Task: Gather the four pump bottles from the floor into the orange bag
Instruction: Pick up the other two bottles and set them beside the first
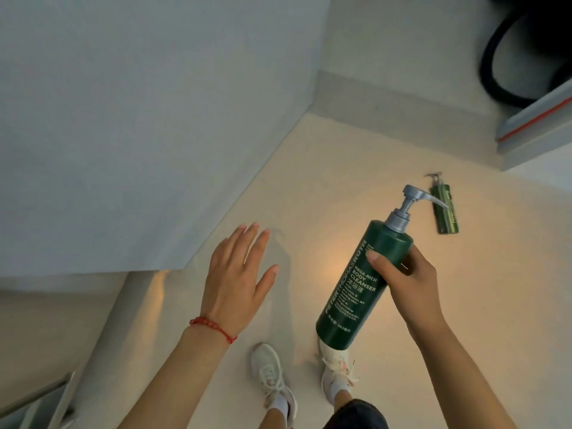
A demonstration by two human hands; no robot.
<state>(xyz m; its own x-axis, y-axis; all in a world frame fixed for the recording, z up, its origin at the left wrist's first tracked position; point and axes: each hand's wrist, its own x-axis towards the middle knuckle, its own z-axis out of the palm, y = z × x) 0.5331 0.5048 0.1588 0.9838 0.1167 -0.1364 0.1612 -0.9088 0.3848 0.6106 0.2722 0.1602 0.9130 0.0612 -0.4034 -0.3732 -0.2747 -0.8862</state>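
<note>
My right hand (408,283) grips a tall dark green pump bottle (359,283) with a grey pump head, held tilted above the floor, its pump pointing up and right. My left hand (238,274) hovers empty to the bottle's left, fingers spread, a red cord bracelet on the wrist. A second, smaller-looking green pump bottle (445,209) lies flat on the pale floor further off, beyond the held one. The orange bag is not in view.
Pale walls meet in a corner at the back. A grey cabinet edge with an orange stripe (535,125) juts in at upper right, with a black hose (495,57) above it. My white shoes (272,376) stand on the floor below the hands.
</note>
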